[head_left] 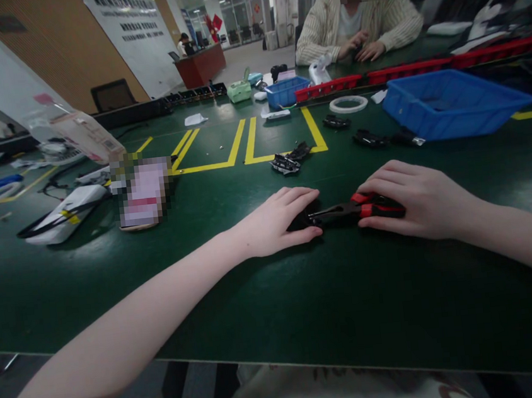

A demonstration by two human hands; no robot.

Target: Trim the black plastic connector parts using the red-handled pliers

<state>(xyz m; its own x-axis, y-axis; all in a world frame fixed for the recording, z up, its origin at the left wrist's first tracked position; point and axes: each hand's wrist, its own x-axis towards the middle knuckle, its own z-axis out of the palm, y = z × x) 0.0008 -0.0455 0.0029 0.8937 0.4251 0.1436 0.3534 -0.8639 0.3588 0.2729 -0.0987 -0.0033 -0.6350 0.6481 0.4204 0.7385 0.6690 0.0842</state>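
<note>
My right hand [411, 199] is closed around the red and black handles of a pair of long-nose pliers [338, 210]. The jaws point left and meet a small black part [300, 219] at table height. My left hand [283, 221] pinches that part between thumb and fingers, which hide much of it. Whether the jaws grip the part or only touch it, I cannot tell. Just beyond my hands lie a black and silver part [285, 163] and more black parts [370, 138].
A blue bin [456, 106] stands at the right, a smaller blue bin [287, 92] farther back. A tape ring [348, 104] lies between them. On the left are a phone [142, 193] and a white device [70, 213] with a black strap. Across the table sits a person [356, 18].
</note>
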